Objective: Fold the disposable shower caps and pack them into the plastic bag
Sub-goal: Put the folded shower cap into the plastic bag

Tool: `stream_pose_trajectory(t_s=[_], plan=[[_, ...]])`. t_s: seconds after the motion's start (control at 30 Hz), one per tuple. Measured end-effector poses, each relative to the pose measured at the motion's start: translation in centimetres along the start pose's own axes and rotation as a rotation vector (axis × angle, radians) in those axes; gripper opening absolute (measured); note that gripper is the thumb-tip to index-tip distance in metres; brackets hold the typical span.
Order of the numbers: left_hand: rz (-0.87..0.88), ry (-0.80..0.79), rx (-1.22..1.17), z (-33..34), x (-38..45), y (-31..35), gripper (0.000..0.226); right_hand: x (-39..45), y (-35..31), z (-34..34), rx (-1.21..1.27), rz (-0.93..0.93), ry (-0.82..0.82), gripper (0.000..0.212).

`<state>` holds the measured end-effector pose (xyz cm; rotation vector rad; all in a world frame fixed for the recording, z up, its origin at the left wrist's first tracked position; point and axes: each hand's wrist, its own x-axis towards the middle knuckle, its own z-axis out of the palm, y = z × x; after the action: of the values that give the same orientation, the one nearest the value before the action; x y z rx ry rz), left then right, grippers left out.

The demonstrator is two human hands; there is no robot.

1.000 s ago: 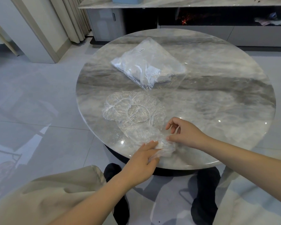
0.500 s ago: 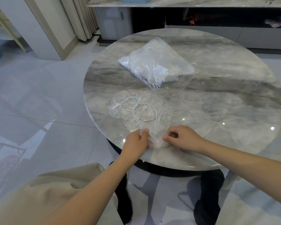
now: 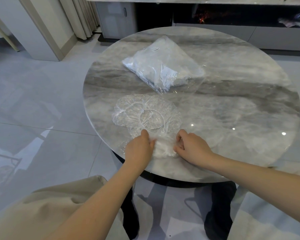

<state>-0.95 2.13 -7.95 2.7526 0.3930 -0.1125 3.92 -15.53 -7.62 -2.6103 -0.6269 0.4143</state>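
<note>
We worked a crumpled clear shower cap (image 3: 164, 147) at the near edge of the round marble table (image 3: 232, 104), where it lay bunched between our two hands. Our left hand (image 3: 139, 148) gripped the cap's left side with fingers curled down into the film, while our right hand (image 3: 191, 146) pinched its right side, the fingers bent inward over the plastic. Just beyond the bunched cap, and touching or overlapping its far edge, other shower caps (image 3: 145, 114) lay opened out flat on the table, their white elastic bands showing as loops through the wrinkled film; we could not tell how many were in that pile. Farther across the table from the cap, well apart from our hands, sat the plastic bag (image 3: 161, 66), a clear pouch set at an angle, with white folded material inside and a small label near its far corner. Our bare forearms reached in from the near side of the table, and a beige-clad knee (image 3: 42, 210) showed below its near left edge. The table's dark base (image 3: 216, 215) stood on glossy pale floor tiles (image 3: 33, 101). Beyond the table's far side ran a low grey cabinet (image 3: 249, 33) with a marble top, and pale curtains (image 3: 80, 16) hung to the far left of it.
</note>
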Motion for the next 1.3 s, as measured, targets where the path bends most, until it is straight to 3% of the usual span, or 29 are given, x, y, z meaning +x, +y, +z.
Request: stream_pose_trajectory(t_s=[0.17,0.3,0.37,0.5,0.63,0.7,0.83,0.9,1.03,1.3], plan=[[-0.051,0.175,-0.208,-0.8,0.0,-0.3,0.038,-0.3,0.3,-0.2,-0.018,-0.077,0.11,0.02],[0.239,0.42,-0.212,-1.0,-0.7,0.2,0.022,-0.5,0.1,-0.3,-0.096,-0.354,0.255,0.013],[0.368,0.426,-0.189,-0.9,-1.4,0.5,0.015,-0.6,-0.1,-0.2,-0.121,-0.458,0.222,0.02],[0.48,0.27,-0.084,0.2,-2.4,-0.2,0.036,-0.8,0.0,0.2,-0.19,-0.532,0.063,0.03],[0.417,-0.063,-0.018,0.5,-2.7,-1.1,0.072,-0.5,0.3,0.2,-0.231,-0.508,0.04,0.033],[0.432,-0.052,-0.013,0.7,-2.6,-1.3,0.07,-0.3,0.2,0.2,-0.22,-0.494,0.063,0.027],[0.387,0.053,-0.136,0.7,-2.2,-1.1,0.031,0.0,-0.2,0.1,-0.173,-0.428,0.095,0.014],[0.298,0.074,-0.258,0.4,-1.8,-0.8,0.023,0.2,-0.4,-0.1,-0.107,-0.362,0.099,0.015],[0.129,0.045,-0.421,-0.1,-1.2,-0.2,0.022,0.5,-0.8,-0.1,0.055,-0.243,0.066,0.024],[0.051,0.09,-0.446,0.2,0.3,0.0,0.025,2.2,-0.6,0.2,0.142,-0.011,0.034,0.027]])
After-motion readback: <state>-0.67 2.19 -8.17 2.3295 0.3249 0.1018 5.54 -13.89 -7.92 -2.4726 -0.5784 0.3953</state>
